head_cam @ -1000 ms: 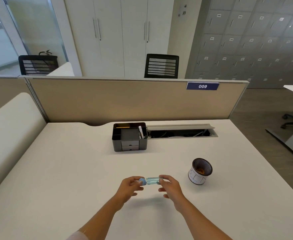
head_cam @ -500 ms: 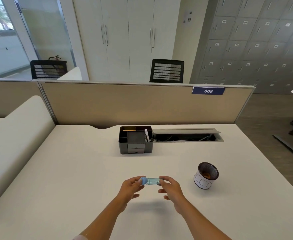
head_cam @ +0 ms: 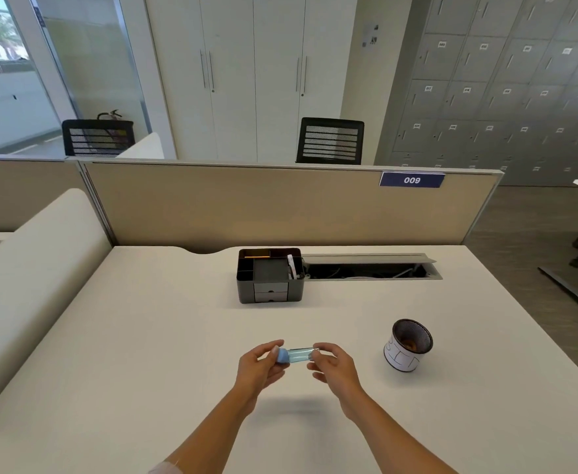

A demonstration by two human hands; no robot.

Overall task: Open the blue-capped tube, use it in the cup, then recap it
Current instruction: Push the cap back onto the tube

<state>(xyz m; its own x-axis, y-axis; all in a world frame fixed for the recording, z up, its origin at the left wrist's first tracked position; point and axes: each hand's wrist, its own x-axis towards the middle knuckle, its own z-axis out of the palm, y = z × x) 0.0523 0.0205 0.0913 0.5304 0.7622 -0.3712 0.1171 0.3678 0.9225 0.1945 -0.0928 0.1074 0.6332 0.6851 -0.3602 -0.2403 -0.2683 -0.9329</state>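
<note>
A clear tube (head_cam: 299,355) with a blue cap (head_cam: 282,356) lies level in the air above the white desk (head_cam: 144,336), held between both hands. My left hand (head_cam: 260,366) pinches the blue cap at the tube's left end. My right hand (head_cam: 333,364) grips the tube's clear right end. The cap sits on the tube. To the right, apart from the hands, a cup (head_cam: 407,345) with a white wall and a dark inside stands on the desk; something orange-brown lies in it.
A black desk organiser (head_cam: 269,276) stands at the back of the desk, beside an open cable tray (head_cam: 371,266). A beige partition (head_cam: 280,206) closes the far edge. The desk's right edge drops to the floor.
The hands have kept the same hold on the tube. The view has shifted a little, so the desk things sit slightly further right and lower.
</note>
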